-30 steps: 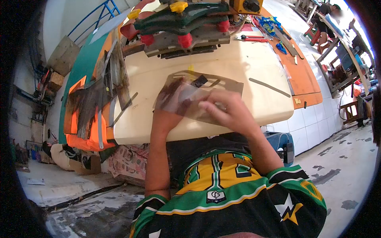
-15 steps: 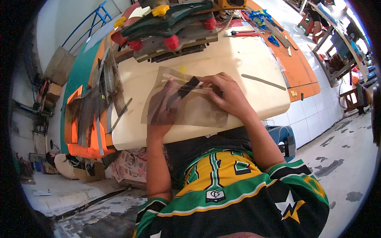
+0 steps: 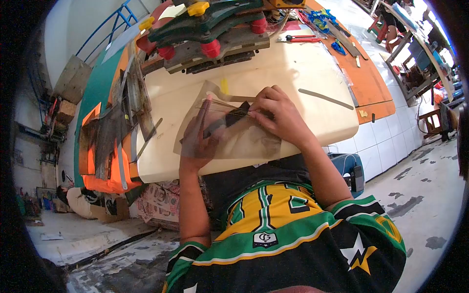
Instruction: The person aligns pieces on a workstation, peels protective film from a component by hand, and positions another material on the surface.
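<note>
A grey translucent sheet [image 3: 244,141] with cut-out slots is raised over the near part of the cream tabletop. My left hand [image 3: 199,141] shows through the sheet's left side, closed on it, with the index finger pointing up near the slots. Against the sheet, a black strip [image 3: 235,115] runs between my hands. My right hand [image 3: 279,115] pinches the strip's right end at the sheet's upper edge, thumb and index finger together. Thin strands stretch from the left index fingertip toward the right fingers. Exactly how the left fingers grip is blurred by the sheet.
A green clamp frame [image 3: 210,24] with red feet stands at the back of the cream tabletop [image 3: 312,68]. A red cutter [image 3: 300,38] and a thin grey strip [image 3: 326,98] lie right. Dark sheets [image 3: 110,132] overhang the left edge. A person [image 3: 78,200] is low at far left.
Since the earliest frame, the sheet has turned and shifted left with my left hand. My right hand has moved slightly left, and its fingers have closed on the black strip.
</note>
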`<state>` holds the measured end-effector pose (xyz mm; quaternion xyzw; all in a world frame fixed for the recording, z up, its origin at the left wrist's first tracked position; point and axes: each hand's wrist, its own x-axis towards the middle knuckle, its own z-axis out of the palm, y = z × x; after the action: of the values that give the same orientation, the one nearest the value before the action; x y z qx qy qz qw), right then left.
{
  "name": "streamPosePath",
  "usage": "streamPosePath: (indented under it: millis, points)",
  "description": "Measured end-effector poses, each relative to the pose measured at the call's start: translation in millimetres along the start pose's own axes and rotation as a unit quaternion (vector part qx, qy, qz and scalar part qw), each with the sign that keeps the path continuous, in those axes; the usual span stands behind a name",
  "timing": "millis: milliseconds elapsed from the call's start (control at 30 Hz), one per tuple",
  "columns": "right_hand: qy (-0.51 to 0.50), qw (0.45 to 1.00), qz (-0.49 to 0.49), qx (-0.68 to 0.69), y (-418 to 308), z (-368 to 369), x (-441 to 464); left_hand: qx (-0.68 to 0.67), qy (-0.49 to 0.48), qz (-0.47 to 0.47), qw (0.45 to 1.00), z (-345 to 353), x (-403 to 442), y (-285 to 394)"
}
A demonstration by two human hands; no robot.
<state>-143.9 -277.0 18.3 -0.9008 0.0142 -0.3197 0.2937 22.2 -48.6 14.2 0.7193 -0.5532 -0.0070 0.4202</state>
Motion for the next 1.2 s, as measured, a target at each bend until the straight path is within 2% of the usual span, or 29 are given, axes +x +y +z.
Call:
streamPosePath:
  millis: [33, 100, 133, 167, 233, 267, 367, 433, 467, 500, 567, 600, 667, 700, 733, 800, 867, 900, 967, 1000, 1067, 1100, 1167, 1200]
  points:
    - [0.003, 1.0, 0.003, 0.009, -1, -2, 1, -0.056, -0.005, -0.042, 0.998, -1, -1, 4]
    - [0.007, 1.0, 0.004, 0.018, -5, -6, 2, -0.078, -0.006, -0.074, 0.994, -3, -1, 9]
    - [0.01, 0.997, 0.043, 0.06, -10, -8, 1, -0.101, -0.007, -0.105, 0.989, -4, 0, 11]
    - [0.013, 0.991, 0.081, 0.102, -13, -9, 1, -0.1, -0.006, -0.104, 0.99, -4, 0, 8]
    - [0.014, 0.989, 0.085, 0.117, -13, -11, 1, -0.109, 0.001, -0.027, 0.994, -2, 0, 3]
    - [0.015, 0.987, 0.09, 0.134, -13, -12, 1, -0.109, 0.002, -0.025, 0.994, -2, -1, 2]
    - [0.04, 0.986, 0.081, 0.138, -13, -11, -1, -0.125, -0.001, -0.072, 0.99, -3, -2, 5]
    - [0.051, 0.988, 0.067, 0.133, -9, -10, -2, -0.246, -0.044, -0.134, 0.959, -4, -2, 7]
    - [0.061, 0.988, 0.054, 0.128, -8, -9, -3, -0.246, -0.044, -0.134, 0.959, 7, -2, 14]
    - [0.06, 0.988, 0.054, 0.129, -7, -9, -3, -0.271, 0.027, -0.135, 0.953, 26, 0, 31]
    - [0.067, 0.986, 0.069, 0.133, -8, -8, -5, -0.294, 0.099, -0.135, 0.941, 32, 0, 34]
    - [0.066, 0.986, 0.069, 0.133, -9, -9, -5, -0.253, 0.021, -0.09, 0.963, 25, -2, 23]
    - [0.052, 0.988, 0.069, 0.13, -13, -13, -4, -0.209, -0.058, -0.044, 0.975, 32, -9, 11]
    - [0.052, 0.988, 0.07, 0.13, -14, -13, -4, -0.412, 0.001, -0.104, 0.905, 48, -18, 11]
    - [0.056, 0.985, 0.073, 0.145, -15, -12, -5, -0.592, 0.06, -0.16, 0.788, 57, -21, 19]
    - [0.061, 0.982, 0.079, 0.16, -15, -11, -6, -0.612, 0.07, -0.177, 0.768, 61, -24, 30]
    - [0.062, 0.983, 0.063, 0.159, -15, -11, -6, -0.668, 0.111, -0.223, 0.701, 64, -23, 33]
    - [0.063, 0.983, 0.064, 0.159, -13, -11, -6, -0.668, 0.111, -0.224, 0.701, 63, -23, 32]
    - [0.053, 0.987, 0.059, 0.14, -10, -9, -7, -0.733, 0.089, -0.192, 0.646, 62, -24, 29]
    - [0.055, 0.987, 0.06, 0.14, -10, -8, -8, -0.733, 0.088, -0.193, 0.647, 62, -23, 27]
    - [0.058, 0.989, 0.056, 0.124, -10, -6, -7, -0.792, 0.081, -0.173, 0.58, 62, -20, 23]
    - [0.06, 0.989, 0.057, 0.123, -11, -6, -7, -0.792, 0.079, -0.174, 0.58, 60, -17, 22]
    - [0.056, 0.989, 0.058, 0.12, -13, -7, -6, -0.876, 0.011, -0.13, 0.464, 56, -11, 22]
    - [0.055, 0.99, 0.058, 0.12, -13, -8, -6, -0.877, 0.011, -0.13, 0.463, 53, -8, 23]
